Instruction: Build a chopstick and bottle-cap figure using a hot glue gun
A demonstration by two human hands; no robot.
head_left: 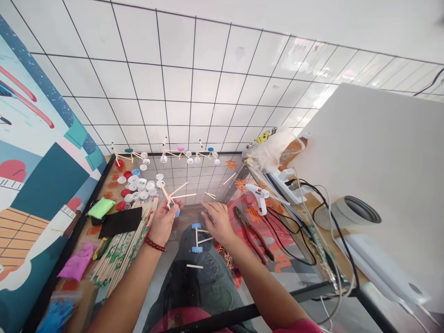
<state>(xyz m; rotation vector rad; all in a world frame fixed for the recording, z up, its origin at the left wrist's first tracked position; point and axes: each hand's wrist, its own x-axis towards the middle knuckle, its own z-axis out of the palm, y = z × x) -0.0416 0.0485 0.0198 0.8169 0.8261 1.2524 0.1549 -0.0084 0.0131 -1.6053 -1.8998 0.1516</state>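
My left hand [164, 221] pinches a small frame of thin wooden sticks [169, 198]; its sticks point outward and a blue bottle cap [177, 212] shows by the fingertips. Over the glass tabletop, my right hand [218, 221] has its fingers stretched out and holds nothing I can see. Just beyond its fingertips lie short loose sticks [210, 195]. Between my forearms is another stick assembly [197, 238] with blue caps at its two ends, and a single short stick [194, 266] lies nearer to me.
Bottle caps [140, 182] pile up at left, beside wrapped bundled sticks [120, 259] and a black sheet [121, 221]. Finished-looking stick-and-cap models [173, 154] stand along the tiled wall. On the right are a glue gun [258, 196], red-handled pliers [255, 235], cables and a tape roll [350, 212].
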